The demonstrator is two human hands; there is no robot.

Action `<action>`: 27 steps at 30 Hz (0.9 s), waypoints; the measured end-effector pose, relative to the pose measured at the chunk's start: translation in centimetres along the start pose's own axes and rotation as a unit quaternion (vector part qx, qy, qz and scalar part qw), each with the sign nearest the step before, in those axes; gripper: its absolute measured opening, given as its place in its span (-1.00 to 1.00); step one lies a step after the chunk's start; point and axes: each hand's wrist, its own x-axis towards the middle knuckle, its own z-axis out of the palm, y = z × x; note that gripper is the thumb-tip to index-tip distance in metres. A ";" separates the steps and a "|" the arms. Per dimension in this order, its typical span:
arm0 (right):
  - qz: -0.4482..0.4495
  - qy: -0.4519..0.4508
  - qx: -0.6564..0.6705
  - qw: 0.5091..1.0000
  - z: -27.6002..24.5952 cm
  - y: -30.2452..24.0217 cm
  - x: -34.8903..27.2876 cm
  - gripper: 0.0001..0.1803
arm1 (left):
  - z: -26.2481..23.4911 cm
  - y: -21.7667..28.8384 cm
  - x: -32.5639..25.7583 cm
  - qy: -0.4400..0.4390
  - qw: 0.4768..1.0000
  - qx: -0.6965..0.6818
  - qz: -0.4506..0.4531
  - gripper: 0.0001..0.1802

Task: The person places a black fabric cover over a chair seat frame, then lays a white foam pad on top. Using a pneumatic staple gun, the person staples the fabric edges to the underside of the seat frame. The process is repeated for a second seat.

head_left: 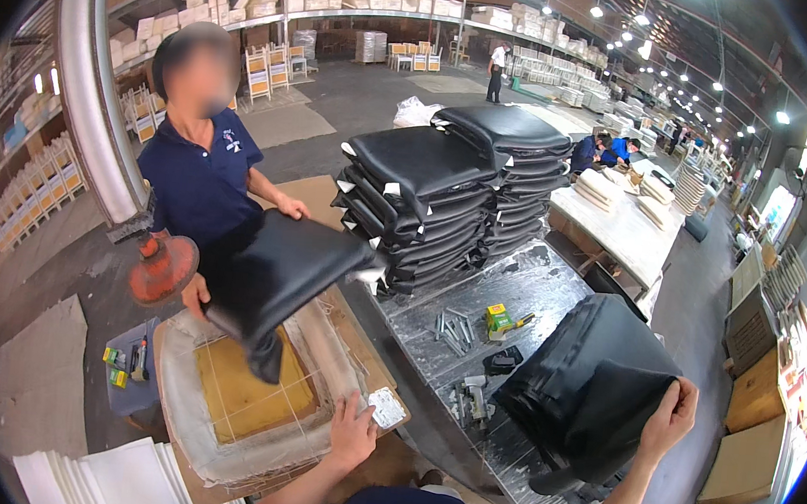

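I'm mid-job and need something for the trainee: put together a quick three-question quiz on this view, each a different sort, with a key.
1. Open: What does the right hand grip?
2. True or false: The co-worker across from the wearer holds a glossy black piece.
3. Multiple choice: What colour is the centre of the pale-edged panel beside the left hand?
a) blue
b) yellow
c) red

Key:
1. An edge of the folded black material.
2. True.
3. b
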 end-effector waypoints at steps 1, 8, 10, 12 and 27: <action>0.000 -0.008 0.005 1.000 -0.1 -0.9 0.1 -0.89 | -0.2 -0.4 -0.5 0.002 1.000 -0.002 0.005 -0.48; -0.004 -0.082 0.109 0.991 0.6 -5.2 2.5 -0.93 | -1.0 -0.7 -2.4 0.006 0.999 -0.047 0.003 -0.49; -0.007 -0.106 0.150 0.983 2.4 -6.0 3.3 -0.94 | -1.2 -1.0 -3.0 0.010 0.999 -0.052 -0.012 -0.48; -0.015 -0.131 0.174 0.976 4.6 -7.1 3.7 -0.95 | -1.2 -1.0 -3.3 0.013 0.998 -0.060 -0.026 -0.47; -0.128 -0.466 0.292 0.826 18.8 -10.6 -0.3 -0.90 | 0.5 1.1 -3.5 0.097 0.987 -0.048 -0.121 -0.39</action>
